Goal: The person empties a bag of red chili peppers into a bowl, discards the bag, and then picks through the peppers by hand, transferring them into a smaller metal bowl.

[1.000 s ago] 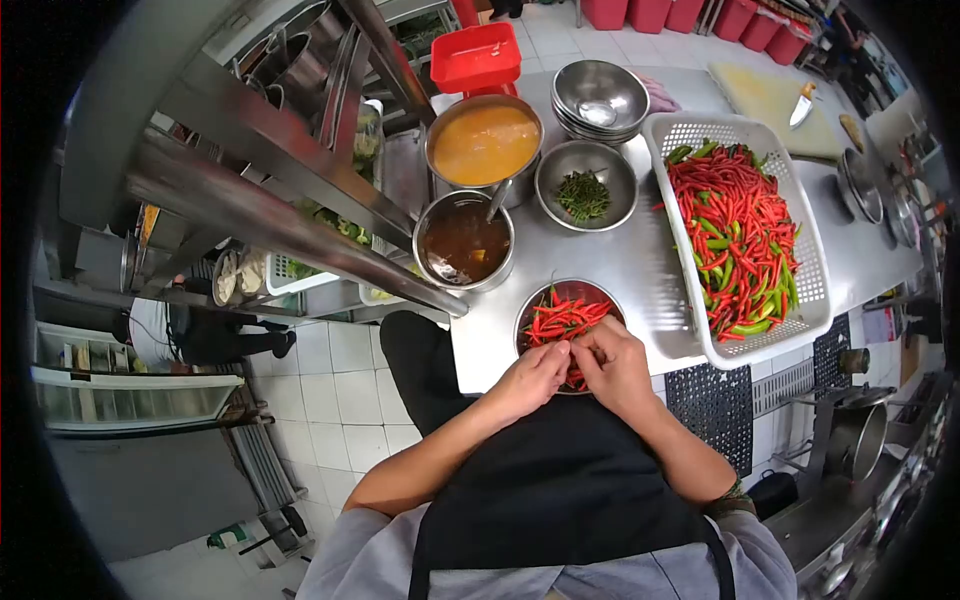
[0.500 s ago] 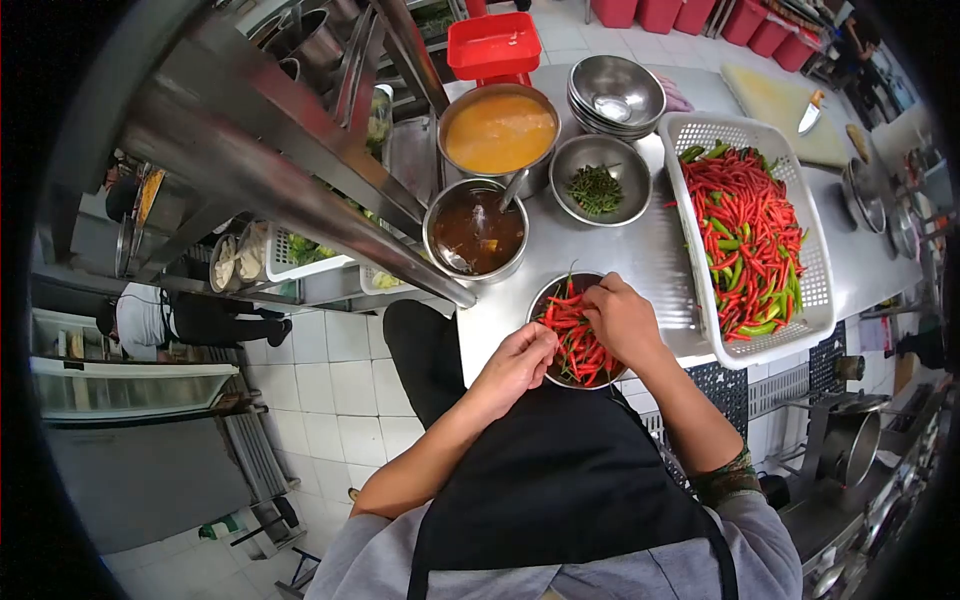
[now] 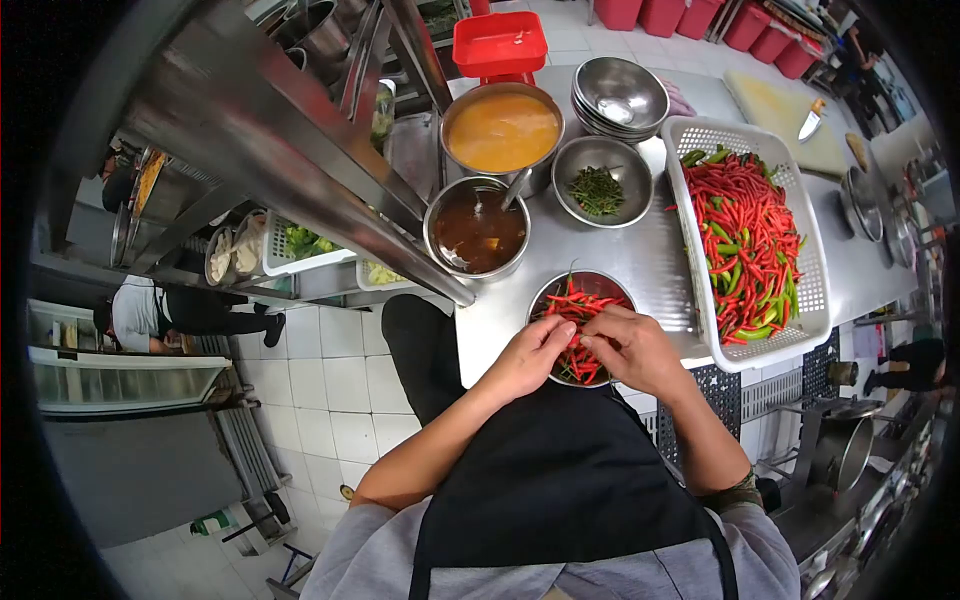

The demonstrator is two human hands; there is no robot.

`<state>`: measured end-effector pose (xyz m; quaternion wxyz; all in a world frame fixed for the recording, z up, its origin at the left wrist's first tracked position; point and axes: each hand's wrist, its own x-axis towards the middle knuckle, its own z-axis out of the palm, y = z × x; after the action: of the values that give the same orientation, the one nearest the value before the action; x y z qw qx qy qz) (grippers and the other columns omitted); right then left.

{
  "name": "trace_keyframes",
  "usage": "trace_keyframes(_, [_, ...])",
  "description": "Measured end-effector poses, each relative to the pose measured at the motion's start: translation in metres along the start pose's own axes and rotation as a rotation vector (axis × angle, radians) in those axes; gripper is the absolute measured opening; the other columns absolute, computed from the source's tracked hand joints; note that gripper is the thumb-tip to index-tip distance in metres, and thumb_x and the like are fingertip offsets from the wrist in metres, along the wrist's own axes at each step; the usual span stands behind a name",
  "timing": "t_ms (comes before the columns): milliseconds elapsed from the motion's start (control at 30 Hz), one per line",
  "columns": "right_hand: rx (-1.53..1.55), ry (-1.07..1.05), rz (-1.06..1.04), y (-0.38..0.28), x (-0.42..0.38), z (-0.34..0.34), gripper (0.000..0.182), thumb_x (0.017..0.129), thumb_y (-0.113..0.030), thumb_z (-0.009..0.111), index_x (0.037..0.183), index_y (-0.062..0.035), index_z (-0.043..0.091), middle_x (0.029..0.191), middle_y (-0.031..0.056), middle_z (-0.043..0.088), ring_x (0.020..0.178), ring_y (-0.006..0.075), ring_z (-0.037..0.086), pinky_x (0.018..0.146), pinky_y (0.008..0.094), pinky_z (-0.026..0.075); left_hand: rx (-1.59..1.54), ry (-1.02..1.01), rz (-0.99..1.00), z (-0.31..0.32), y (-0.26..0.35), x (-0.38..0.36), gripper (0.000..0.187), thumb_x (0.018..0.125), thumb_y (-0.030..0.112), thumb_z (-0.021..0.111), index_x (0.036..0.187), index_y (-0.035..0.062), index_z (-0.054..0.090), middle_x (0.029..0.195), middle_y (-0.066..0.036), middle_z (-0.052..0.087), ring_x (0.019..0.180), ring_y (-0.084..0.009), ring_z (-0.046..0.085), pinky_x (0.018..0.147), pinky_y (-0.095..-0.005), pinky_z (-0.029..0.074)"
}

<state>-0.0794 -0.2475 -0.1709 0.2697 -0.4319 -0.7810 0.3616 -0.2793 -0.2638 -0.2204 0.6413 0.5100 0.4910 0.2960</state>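
The steel counter point(image 3: 640, 262) carries, from big to small, a white basket point(image 3: 812, 300) heaped with red and green chillies, a pot of orange sauce point(image 3: 502, 130), a pot of brown sauce point(image 3: 476, 232), a bowl of green stems point(image 3: 598, 186), and nearest the body a metal bowl of red chillies point(image 3: 585, 300). Half a second ago the right hand point(image 3: 637, 350) reached into that bowl alone while the left hand point(image 3: 528, 357) hung back at the rim; now both have closed in over its near edge, fingertips pinched together on one red chilli point(image 3: 573, 342). This looks like a fresh chilli picked up for stemming, the same cycle repeating
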Motion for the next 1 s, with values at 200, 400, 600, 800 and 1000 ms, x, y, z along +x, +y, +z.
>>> trace_keyframes(200, [0.008,0.287,0.131,0.003,0.000,0.027,0.004,0.083,-0.004,0.061,0.082,-0.0005,0.062,0.079,0.0168,0.063,0.073,0.0357,0.064,0.066,0.0412,0.051,-0.129,-0.097,-0.071,0.006,0.001,-0.002,0.031,0.107,0.033,0.041,0.090,0.0093,0.049,0.072,0.005,0.038,0.058,-0.0054,0.034,0.049,-0.0213,0.030])
trace_keyframes(400, [-0.247,0.243,0.324,0.026,0.008,0.014,0.022,0.088,-0.023,0.068,0.087,-0.0017,0.069,0.083,0.0178,0.066,0.077,0.0373,0.066,0.069,0.0441,0.052,-0.563,-0.095,-0.204,-0.014,0.005,-0.018,0.026,0.106,0.028,0.041,0.101,0.0068,0.055,0.076,0.002,0.048,0.060,-0.0060,0.040,0.051,-0.0220,0.031])
trace_keyframes(600, [-0.221,0.259,0.332,0.045,0.046,0.045,0.025,0.088,-0.029,0.069,0.091,-0.0040,0.073,0.089,0.0180,0.069,0.080,0.0379,0.067,0.071,0.0463,0.052,-0.738,-0.082,-0.291,-0.013,0.010,-0.020,0.024,0.105,0.024,0.042,0.108,0.0054,0.057,0.085,-0.002,0.055,0.064,-0.0094,0.045,0.053,-0.0219,0.033])
trace_keyframes(800, [-0.155,0.250,0.376,0.049,0.051,0.053,0.019,0.085,-0.022,0.070,0.086,-0.0033,0.069,0.084,0.0173,0.068,0.073,0.0371,0.066,0.070,0.0450,0.052,-0.713,-0.068,-0.270,-0.017,0.004,-0.022,0.021,0.105,0.024,0.047,0.103,0.0067,0.058,0.085,-0.001,0.056,0.065,-0.0079,0.047,0.054,-0.0214,0.036])
trace_keyframes(1000, [0.438,0.213,0.312,0.021,0.023,0.010,0.007,0.087,-0.007,0.065,0.088,-0.0013,0.062,0.077,0.0066,0.066,0.065,0.0134,0.061,0.060,0.0266,0.048,-0.741,0.079,-0.154,-0.021,0.004,-0.014,0.021,0.104,0.025,0.050,0.100,0.0064,0.058,0.083,0.001,0.056,0.065,-0.0059,0.047,0.054,-0.0213,0.036])
